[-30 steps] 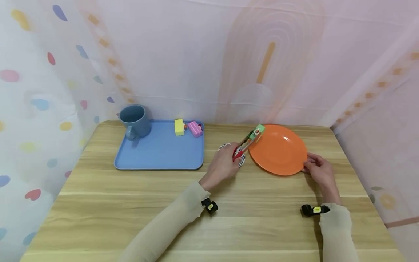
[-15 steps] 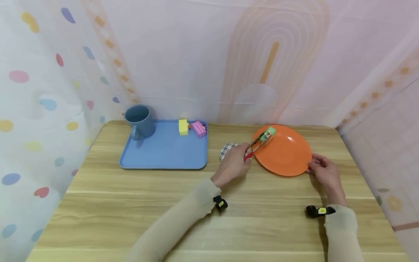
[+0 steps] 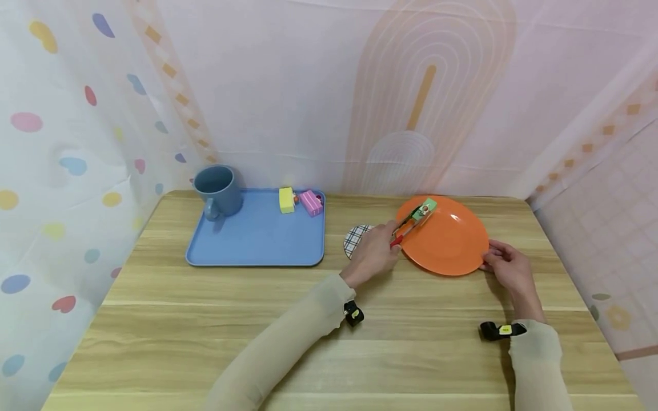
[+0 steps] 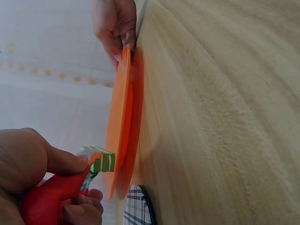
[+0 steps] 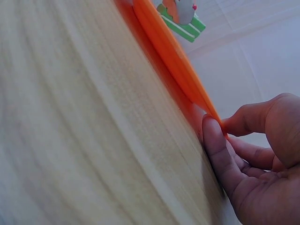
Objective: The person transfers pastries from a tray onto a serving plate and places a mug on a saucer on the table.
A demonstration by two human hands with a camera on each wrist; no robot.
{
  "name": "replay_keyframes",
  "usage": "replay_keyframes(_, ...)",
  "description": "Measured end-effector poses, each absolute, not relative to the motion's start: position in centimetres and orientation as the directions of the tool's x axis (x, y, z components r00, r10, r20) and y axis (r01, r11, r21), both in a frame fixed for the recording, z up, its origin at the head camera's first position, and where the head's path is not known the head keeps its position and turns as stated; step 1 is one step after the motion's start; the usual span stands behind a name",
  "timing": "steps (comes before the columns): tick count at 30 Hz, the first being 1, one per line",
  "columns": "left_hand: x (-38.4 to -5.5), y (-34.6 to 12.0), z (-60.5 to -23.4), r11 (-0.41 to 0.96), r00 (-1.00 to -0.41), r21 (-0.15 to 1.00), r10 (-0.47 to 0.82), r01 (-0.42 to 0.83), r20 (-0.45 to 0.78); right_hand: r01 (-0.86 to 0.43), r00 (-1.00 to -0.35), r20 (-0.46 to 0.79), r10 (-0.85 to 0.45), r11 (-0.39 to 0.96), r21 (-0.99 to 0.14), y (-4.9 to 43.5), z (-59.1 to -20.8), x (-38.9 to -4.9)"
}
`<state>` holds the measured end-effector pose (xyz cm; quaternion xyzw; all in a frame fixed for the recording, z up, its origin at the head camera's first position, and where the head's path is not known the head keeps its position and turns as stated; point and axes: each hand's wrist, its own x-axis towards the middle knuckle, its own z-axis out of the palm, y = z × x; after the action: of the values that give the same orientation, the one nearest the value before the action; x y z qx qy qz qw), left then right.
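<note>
My left hand (image 3: pixel 374 251) grips red-handled tongs (image 3: pixel 396 241). A green toy cake slice (image 3: pixel 428 206) sits between the tongs' tips, over the left part of the orange plate (image 3: pixel 452 245) in the head view. In the left wrist view the slice (image 4: pixel 104 162) shows green and white layers beside the plate's edge. At the plate's right rim, my right hand (image 3: pixel 509 267) pinches the edge between thumb and fingers. The right wrist view shows the slice (image 5: pixel 187 29) above the plate's far side. Part of a checked round coaster (image 3: pixel 354 240) is hidden behind my left hand.
To the left lies a blue tray (image 3: pixel 257 242). On it stand a blue-grey mug (image 3: pixel 221 194), a yellow toy cake slice (image 3: pixel 286 201) and a pink one (image 3: pixel 311 203). A patterned cloth wall (image 3: pixel 288 103) rises behind the wooden table (image 3: pixel 401 354).
My left hand has moved right with the tongs, bringing the green cake slice from the plate's left rim to over the plate. The right hand keeps hold of the rim.
</note>
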<state>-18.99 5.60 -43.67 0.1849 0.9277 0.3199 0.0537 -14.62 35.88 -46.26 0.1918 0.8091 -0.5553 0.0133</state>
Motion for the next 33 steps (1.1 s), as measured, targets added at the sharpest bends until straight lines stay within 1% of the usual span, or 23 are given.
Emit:
replay_keyframes(23,-19.23,6.35,-44.22,0.763,-0.922,0.557,0.388,0.326,0.009,0.329,-0.925,-0.241,0.295,0.297,-0.897,36.45,-46.26,-14.62)
replay_keyframes(33,-19.06,5.7,-44.66,0.724,-0.911,0.591,0.409,0.356,0.047,0.313,-0.928,-0.222,0.301,0.299,-0.902,36.46,-46.47,-14.67)
